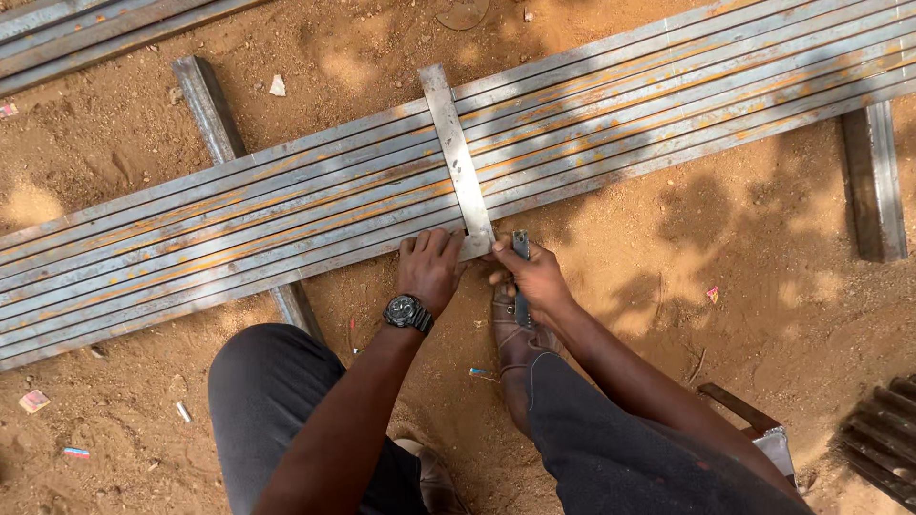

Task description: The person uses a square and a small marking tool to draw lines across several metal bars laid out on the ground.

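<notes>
— So why is the steel square [460,162] laid across the bars like that?

— Because I want its long blade crossing the whole row of flat steel bars [592,114] at once, so the edge sits square to all of them. The bars lie side by side, touching, raised off the sandy ground [668,248] on short crosspieces [212,105], which keeps them level with each other.

— And your left hand [429,269]?

— It presses down on the near end of the square, fingers spread flat over the corner and the closest bar, so nothing slips. The wrist with the watch [407,312] is bent back, forearm coming in straight from my knee.

— What about the right hand [534,278]?

— It's closed around a slim dark tool [521,250], held upright just beside the square's heel, tip at the edge of the nearest bar. I can't tell exactly what kind of marker it is. My elbow is tucked out to the right, above my sandalled foot [515,334].
</notes>
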